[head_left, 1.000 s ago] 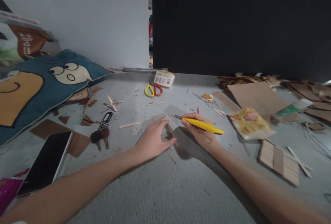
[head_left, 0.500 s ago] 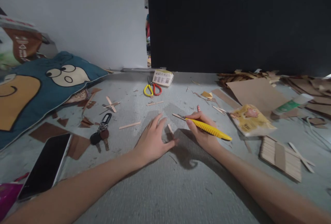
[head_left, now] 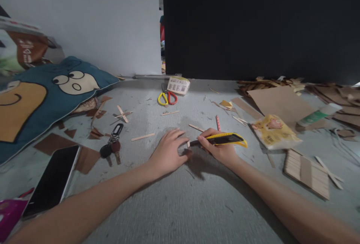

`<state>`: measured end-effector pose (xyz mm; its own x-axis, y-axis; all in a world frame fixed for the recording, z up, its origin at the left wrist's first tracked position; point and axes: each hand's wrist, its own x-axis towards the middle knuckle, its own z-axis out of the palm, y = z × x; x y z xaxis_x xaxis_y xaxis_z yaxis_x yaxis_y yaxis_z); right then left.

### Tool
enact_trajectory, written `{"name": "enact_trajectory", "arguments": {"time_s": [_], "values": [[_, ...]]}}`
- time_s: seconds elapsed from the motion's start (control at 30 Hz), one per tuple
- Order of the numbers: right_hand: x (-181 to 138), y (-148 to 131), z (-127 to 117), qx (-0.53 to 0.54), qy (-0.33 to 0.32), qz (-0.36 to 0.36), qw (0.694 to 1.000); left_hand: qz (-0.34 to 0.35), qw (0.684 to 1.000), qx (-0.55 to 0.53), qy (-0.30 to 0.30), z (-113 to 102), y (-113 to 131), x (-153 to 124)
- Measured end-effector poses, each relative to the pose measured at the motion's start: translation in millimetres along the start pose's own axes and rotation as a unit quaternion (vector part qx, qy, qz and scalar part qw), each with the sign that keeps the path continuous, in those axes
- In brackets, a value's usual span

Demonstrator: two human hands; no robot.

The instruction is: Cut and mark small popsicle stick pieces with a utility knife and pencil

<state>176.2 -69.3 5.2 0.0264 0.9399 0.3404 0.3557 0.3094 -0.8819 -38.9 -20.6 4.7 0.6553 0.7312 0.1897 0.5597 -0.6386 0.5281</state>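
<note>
My right hand point(head_left: 221, 149) grips a yellow and black utility knife point(head_left: 225, 139), its blade tip down on a short wooden stick piece point(head_left: 188, 145) on the grey floor. My left hand point(head_left: 167, 152) lies flat beside it, fingers spread, fingertips pressing the stick piece from the left. The two hands almost touch at the blade. A loose wooden stick point(head_left: 196, 127) and a pink stick point(head_left: 217, 122) lie just beyond the knife.
A phone point(head_left: 53, 180) and keys point(head_left: 111, 146) lie at left, near a blue cartoon cushion point(head_left: 36, 97). Scissors point(head_left: 166, 97) and a small box point(head_left: 178, 85) sit farther back. At right are a yellow packet point(head_left: 274, 132), glue tube point(head_left: 317, 115), cardboard sheets point(head_left: 278, 103) and a stick panel point(head_left: 306, 172).
My right hand turned the knife from a raised pen-like hold to lying low, and brought its blade down onto the stick piece by my left fingertips. My left hand stayed put.
</note>
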Motion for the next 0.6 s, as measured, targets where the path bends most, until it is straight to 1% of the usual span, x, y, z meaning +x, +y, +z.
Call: {"name": "enact_trajectory", "arguments": {"time_s": [0.2, 0.47, 0.6], "values": [[-0.6, 4.8, -0.5, -0.001, -0.018, -0.024, 1.0, 0.017, 1.0, 0.011, -0.004, -1.2, 0.2, -0.3], [1.1, 1.9, -1.4, -0.018, -0.051, -0.04, 0.998, 0.003, 1.0, 0.009, -0.009, -4.6, 2.9, -0.3], [2.3, 1.8, -0.5, -0.018, -0.053, -0.051, 0.997, 0.008, 1.0, 0.016, -0.003, -4.0, 2.2, -0.1]]}}
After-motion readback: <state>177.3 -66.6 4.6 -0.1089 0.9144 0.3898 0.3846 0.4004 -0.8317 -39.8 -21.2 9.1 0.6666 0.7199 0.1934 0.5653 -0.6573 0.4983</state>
